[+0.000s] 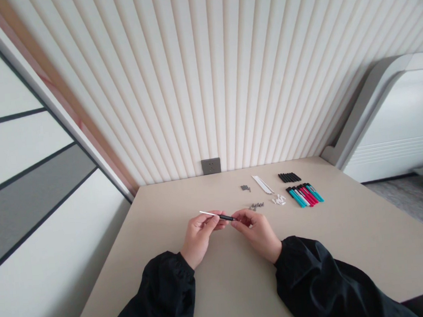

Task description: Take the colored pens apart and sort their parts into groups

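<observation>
Just above the table, my left hand pinches a black pen barrel between thumb and fingers. A thin white pen refill sticks out of the barrel's left end, slanting up to the left. My right hand is closed at the barrel's right end, thumb and fingertips on the narrow pen tip there. Those fingers partly hide the tip, so how it joins the barrel cannot be made out. Small grey metal pen tips lie right behind my right hand.
Farther back lie small grey parts, white refills, short white pieces and a row of black barrels. Teal, white and red pen parts with black ends are lined up at the right. A ribbed wall with a socket bounds the table.
</observation>
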`<state>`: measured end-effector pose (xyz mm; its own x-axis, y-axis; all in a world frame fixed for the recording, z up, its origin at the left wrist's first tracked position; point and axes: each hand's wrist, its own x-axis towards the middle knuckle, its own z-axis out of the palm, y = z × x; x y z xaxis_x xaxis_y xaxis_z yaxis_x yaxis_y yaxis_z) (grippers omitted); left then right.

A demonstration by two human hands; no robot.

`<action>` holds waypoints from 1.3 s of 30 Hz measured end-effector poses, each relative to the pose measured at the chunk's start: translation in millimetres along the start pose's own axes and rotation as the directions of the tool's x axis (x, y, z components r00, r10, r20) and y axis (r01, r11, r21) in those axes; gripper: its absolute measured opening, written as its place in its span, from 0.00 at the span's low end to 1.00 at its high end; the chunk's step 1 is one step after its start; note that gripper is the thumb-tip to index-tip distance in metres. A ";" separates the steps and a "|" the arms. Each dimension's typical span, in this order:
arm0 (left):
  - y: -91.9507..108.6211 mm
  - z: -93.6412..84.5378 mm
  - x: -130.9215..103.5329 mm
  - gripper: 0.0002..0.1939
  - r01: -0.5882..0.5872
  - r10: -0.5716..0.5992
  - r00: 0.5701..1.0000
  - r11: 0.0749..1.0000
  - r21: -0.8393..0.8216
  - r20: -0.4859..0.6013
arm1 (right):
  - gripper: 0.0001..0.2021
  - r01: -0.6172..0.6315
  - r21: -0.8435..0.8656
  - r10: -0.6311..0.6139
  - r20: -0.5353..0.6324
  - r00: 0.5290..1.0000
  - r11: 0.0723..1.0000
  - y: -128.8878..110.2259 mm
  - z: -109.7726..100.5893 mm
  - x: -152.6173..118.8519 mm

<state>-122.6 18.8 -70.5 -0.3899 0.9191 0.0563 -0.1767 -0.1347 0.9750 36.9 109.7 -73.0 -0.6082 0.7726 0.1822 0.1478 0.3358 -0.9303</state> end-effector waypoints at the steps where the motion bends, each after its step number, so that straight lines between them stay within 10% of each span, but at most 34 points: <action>1: 0.3 0.2 -0.2 0.13 -0.001 0.001 1.000 1.000 0.008 0.008 | 0.13 0.006 -0.018 -0.006 -0.007 1.000 1.000 -0.5 -0.5 -0.1; 20: 6.8 2.5 -1.2 0.11 -0.028 0.027 0.999 1.000 0.014 0.044 | 0.22 0.111 -0.032 -0.098 0.279 0.955 0.993 -7.6 -2.8 -6.2; 39: 6.5 4.2 -0.4 0.13 -0.030 0.030 0.999 0.999 0.013 -0.044 | 0.14 0.161 -0.096 -0.147 0.144 0.979 0.982 -5.2 -3.3 -3.5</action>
<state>-119.8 19.1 -63.3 -0.4344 0.8975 0.0765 -0.1536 -0.1575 0.9755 40.8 107.0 -67.8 -0.7293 0.6291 0.2689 0.1215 0.5059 -0.8540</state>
